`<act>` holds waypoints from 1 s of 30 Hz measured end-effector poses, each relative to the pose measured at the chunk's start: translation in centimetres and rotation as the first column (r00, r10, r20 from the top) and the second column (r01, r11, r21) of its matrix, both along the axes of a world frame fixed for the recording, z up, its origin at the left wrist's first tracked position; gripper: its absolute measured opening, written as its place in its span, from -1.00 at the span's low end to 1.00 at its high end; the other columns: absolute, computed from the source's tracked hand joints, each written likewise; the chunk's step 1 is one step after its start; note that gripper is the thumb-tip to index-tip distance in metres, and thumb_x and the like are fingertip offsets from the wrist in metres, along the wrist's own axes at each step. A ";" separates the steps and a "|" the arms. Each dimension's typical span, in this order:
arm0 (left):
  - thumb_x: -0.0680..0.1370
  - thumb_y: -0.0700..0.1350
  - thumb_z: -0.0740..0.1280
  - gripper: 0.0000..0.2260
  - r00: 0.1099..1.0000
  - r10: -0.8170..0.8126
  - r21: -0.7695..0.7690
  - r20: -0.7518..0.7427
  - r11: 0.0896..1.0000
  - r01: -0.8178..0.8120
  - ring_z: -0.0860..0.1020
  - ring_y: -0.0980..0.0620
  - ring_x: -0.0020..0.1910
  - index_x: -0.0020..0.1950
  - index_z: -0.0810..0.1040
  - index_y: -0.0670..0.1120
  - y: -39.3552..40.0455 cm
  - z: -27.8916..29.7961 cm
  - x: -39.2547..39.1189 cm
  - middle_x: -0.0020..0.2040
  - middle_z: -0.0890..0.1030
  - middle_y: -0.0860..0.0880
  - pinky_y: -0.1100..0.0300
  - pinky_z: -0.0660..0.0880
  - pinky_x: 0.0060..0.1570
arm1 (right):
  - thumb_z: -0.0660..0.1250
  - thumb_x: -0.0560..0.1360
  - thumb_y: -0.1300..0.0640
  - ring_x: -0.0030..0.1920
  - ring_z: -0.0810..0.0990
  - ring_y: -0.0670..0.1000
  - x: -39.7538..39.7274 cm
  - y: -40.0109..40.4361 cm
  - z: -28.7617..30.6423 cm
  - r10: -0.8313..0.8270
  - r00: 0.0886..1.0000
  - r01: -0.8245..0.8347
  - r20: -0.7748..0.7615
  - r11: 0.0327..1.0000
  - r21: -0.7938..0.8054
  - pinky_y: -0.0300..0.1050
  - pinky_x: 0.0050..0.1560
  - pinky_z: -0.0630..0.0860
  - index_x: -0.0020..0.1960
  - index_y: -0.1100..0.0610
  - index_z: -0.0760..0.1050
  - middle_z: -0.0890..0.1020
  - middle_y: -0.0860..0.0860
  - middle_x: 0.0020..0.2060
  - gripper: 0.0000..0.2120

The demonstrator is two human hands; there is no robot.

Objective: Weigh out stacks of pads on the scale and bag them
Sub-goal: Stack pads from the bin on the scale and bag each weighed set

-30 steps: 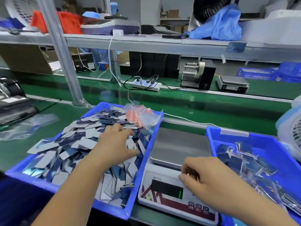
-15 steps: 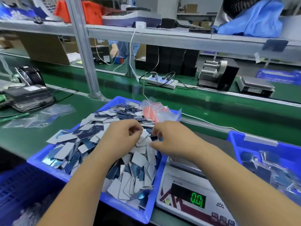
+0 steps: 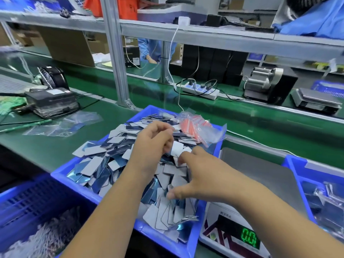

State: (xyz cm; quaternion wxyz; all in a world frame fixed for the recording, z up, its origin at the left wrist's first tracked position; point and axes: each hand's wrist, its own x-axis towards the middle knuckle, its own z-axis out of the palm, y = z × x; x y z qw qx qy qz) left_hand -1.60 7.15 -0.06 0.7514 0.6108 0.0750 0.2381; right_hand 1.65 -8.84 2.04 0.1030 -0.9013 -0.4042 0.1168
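A blue bin (image 3: 61,176) in front of me holds a loose heap of grey and blue pads (image 3: 104,164). My left hand (image 3: 154,144) is over the middle of the heap, fingers curled, pinching a light grey pad (image 3: 177,150). My right hand (image 3: 202,175) lies on the heap beside it, fingers and thumb spread, fingertips touching pads next to the left hand. The scale (image 3: 251,170) stands right of the bin with a bare steel platform; its green display (image 3: 249,237) reads 0.0. A bundle of clear bags with red strips (image 3: 197,129) lies at the bin's far right corner.
A second blue bin (image 3: 297,165) right of the scale holds bagged pads (image 3: 331,198). A blue basket (image 3: 28,202) sits at lower left. Loose clear bags (image 3: 61,125) and a black device (image 3: 52,103) lie on the green belt at left. A metal post (image 3: 116,58) rises behind the bin.
My right hand left the front of the scale and moved left into the pad bin, beside my left hand. My left hand lifted a pad from the heap. The view shifted left.
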 end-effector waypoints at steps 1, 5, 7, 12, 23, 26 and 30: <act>0.45 -0.17 0.31 -0.82 0.999 -0.028 -0.089 0.041 0.996 0.032 0.42 0.08 -0.38 -0.27 0.64 0.06 0.2 0.1 0.0 -0.35 0.51 0.00 0.26 0.38 -0.39 | 0.39 0.16 -0.50 0.03 0.50 0.02 -0.3 0.1 -0.1 0.040 0.999 -0.040 0.004 0.999 -0.004 0.02 0.01 0.52 0.24 -0.14 0.31 0.33 -0.10 0.09 -0.21; 0.47 -0.23 0.27 -0.82 0.978 -0.100 -0.285 0.184 0.946 0.151 0.36 0.05 -0.39 -0.23 0.63 -0.03 0.9 0.0 -0.4 -0.36 0.45 -0.03 0.21 0.31 -0.38 | 0.53 0.23 -0.29 0.04 0.48 -0.04 -0.3 0.2 0.2 0.207 0.978 -0.208 -0.026 0.978 -0.022 -0.08 0.03 0.48 0.32 -0.21 0.31 0.29 -0.14 0.18 -0.25; 0.46 -0.25 0.25 -0.82 0.973 -0.113 -0.279 0.202 0.945 0.168 0.34 0.04 -0.39 -0.22 0.62 -0.05 1.0 -0.2 -0.5 -0.37 0.43 -0.04 0.20 0.29 -0.37 | 0.56 0.26 -0.18 -0.01 0.47 -0.04 -0.1 0.1 0.6 0.254 0.967 -0.255 -0.031 0.964 -0.076 -0.10 -0.02 0.47 0.27 -0.25 0.34 0.31 -0.14 0.11 -0.34; 0.44 -0.29 0.26 -0.82 0.970 -0.144 -0.153 0.195 0.973 0.175 0.35 0.02 -0.39 -0.20 0.61 -0.07 0.5 -0.3 -0.6 -0.38 0.42 -0.05 0.20 0.33 -0.35 | 0.52 0.30 -0.05 -0.09 0.44 0.03 -0.6 0.7 0.7 0.321 0.946 -0.306 0.047 0.932 -0.195 -0.02 -0.15 0.48 0.24 -0.27 0.33 0.33 -0.08 0.02 -0.40; 0.40 -0.29 0.29 -0.83 0.966 -0.172 -0.109 0.192 0.975 0.195 0.33 0.00 -0.38 -0.21 0.63 -0.06 0.1 -0.4 -0.9 -0.39 0.42 -0.04 0.18 0.29 -0.33 | 0.51 0.33 -0.11 -0.10 0.45 0.01 0.4 0.3 1.9 0.486 0.849 -0.443 0.209 0.869 -0.221 -0.04 -0.16 0.46 0.07 -0.06 0.50 0.45 -0.11 0.01 -0.62; 0.43 -0.31 0.24 -0.80 0.962 -0.172 -0.141 0.210 0.969 0.204 0.33 -0.01 -0.38 -0.20 0.62 -0.09 0.1 -0.5 -0.8 -0.40 0.41 -0.06 0.16 0.29 -0.32 | 0.53 0.33 -0.09 -0.13 0.41 -0.09 1.1 -0.2 1.8 0.462 0.874 -0.448 0.148 0.886 -0.120 -0.11 -0.18 0.40 0.01 -0.06 0.50 0.54 -0.15 -0.08 -0.67; 0.44 -0.30 0.21 -0.78 0.952 -0.190 -0.159 0.240 0.960 0.231 0.34 -0.01 -0.37 -0.20 0.63 -0.07 0.3 -0.5 -0.7 -0.38 0.42 -0.04 0.19 0.34 -0.32 | 0.58 0.30 0.00 -0.19 0.44 -0.23 2.2 -0.6 1.9 0.337 0.941 -0.335 -0.019 0.939 0.079 -0.38 -0.23 0.32 -0.11 -0.15 0.47 0.51 -0.32 -0.30 -0.69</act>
